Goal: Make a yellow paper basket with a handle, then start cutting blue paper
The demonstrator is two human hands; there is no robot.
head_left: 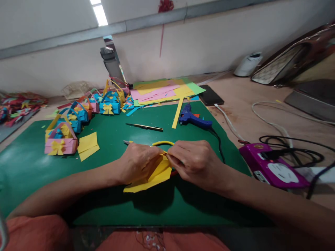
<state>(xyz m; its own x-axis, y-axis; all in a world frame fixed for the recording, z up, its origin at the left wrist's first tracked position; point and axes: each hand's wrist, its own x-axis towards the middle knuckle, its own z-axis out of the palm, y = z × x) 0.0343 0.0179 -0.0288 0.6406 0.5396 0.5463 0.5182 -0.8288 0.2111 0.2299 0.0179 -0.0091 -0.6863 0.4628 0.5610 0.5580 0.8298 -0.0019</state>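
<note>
A folded sheet of yellow paper (157, 176) is held above the green mat between my two hands. My left hand (141, 158) is closed on its left part, and my right hand (196, 158) pinches its upper right edge; the fingertips nearly meet there. Behind the hands lie scissors, their yellow handle loop (163, 143) showing and the blade tip (127, 142) poking out left of my left hand. The rest of the scissors is hidden. A gold and black pen (143, 127) rests just beyond them.
Small paper baskets (61, 144) with bows stand at the left, near a creased yellow sheet (89, 145). A blue glue gun (193, 118) and yellow strip (178, 113) lie ahead. Coloured sheets (162, 91), a phone (211, 95) and a purple power strip (274, 167) with cables surround the mat.
</note>
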